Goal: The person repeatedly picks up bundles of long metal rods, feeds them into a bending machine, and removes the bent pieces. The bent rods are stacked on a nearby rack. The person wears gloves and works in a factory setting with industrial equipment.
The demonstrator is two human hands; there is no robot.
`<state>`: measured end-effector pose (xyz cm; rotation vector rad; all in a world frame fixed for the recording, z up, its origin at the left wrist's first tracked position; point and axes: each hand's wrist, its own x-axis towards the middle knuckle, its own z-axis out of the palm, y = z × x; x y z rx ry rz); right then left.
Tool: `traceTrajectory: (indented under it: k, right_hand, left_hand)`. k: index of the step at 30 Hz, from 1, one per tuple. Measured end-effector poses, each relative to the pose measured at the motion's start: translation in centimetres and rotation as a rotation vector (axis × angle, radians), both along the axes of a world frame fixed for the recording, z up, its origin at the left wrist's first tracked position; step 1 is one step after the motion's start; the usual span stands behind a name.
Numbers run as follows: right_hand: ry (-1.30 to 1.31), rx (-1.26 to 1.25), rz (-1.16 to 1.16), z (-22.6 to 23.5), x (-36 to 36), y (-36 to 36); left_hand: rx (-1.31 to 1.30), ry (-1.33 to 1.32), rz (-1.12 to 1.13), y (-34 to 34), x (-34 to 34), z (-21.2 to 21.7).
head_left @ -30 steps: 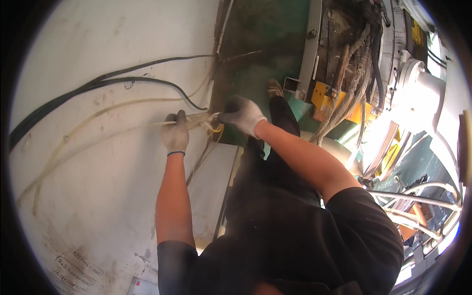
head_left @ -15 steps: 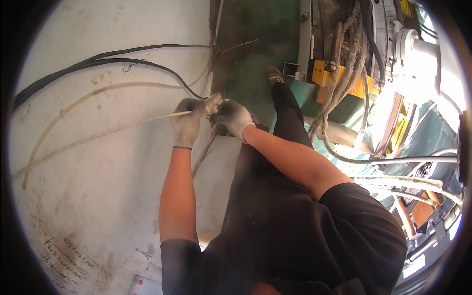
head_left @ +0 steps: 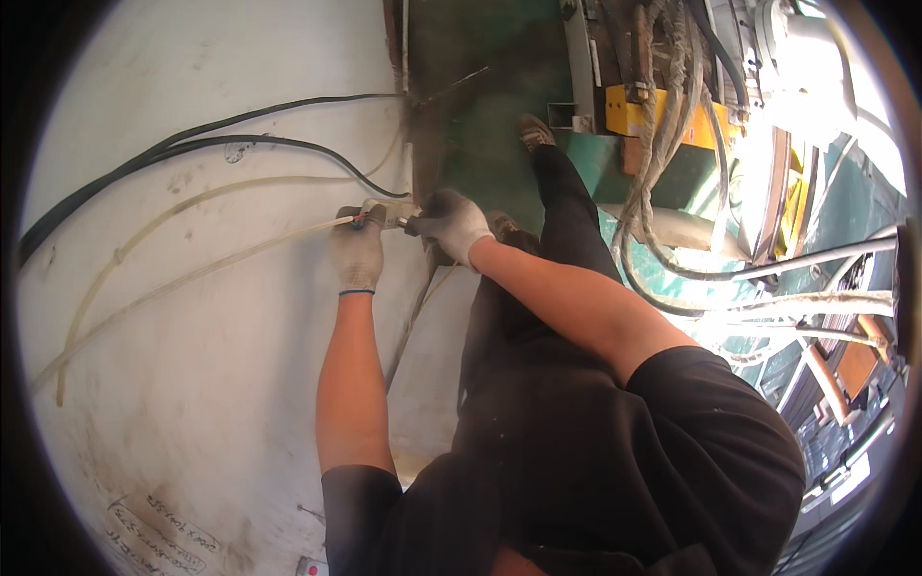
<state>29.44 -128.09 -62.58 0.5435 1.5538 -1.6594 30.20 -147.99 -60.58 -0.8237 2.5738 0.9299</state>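
My left hand (head_left: pixel 358 252), in a pale work glove with dark fingertips, is closed around the end of a thin pale hose (head_left: pixel 226 261). The hose runs from my fingers down to the left across the white surface. A small blue and red spot shows at the fingers. Between my hands is a small pale fitting (head_left: pixel 396 216), partly hidden by the gloves. My right hand (head_left: pixel 459 228), gloved too, is closed at the right side of this fitting. Exactly what its fingers grip is hidden.
Dark cables (head_left: pixel 192 128) and a second pale hose (head_left: pixel 182 202) cross the white surface (head_left: pixel 192 384) at left. To the right stands machinery with a yellow block (head_left: pixel 629 110), wrapped hoses (head_left: pixel 663 163) and a green part (head_left: pixel 593 158). My shoe (head_left: pixel 535 132) rests on the dark green floor.
The pale fitting between my hands has tipped from slanting upward to nearly level. My left fingers have shifted, baring the blue and red spot. The view has moved slightly.
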Motion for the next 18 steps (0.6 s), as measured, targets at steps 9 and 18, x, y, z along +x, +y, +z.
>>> traceTrajectory:
  k: [9, 18]
  right_hand:
    - [-0.006, -0.012, -0.031, -2.2, 0.1, -1.1]
    - [-0.097, -0.116, -0.068, -3.6, -1.1, -1.1]
  left_hand:
    - [-0.056, 0.029, 0.037, 0.6, -1.1, -0.4]
    - [0.033, 0.011, 0.029, 0.3, -1.6, 0.0]
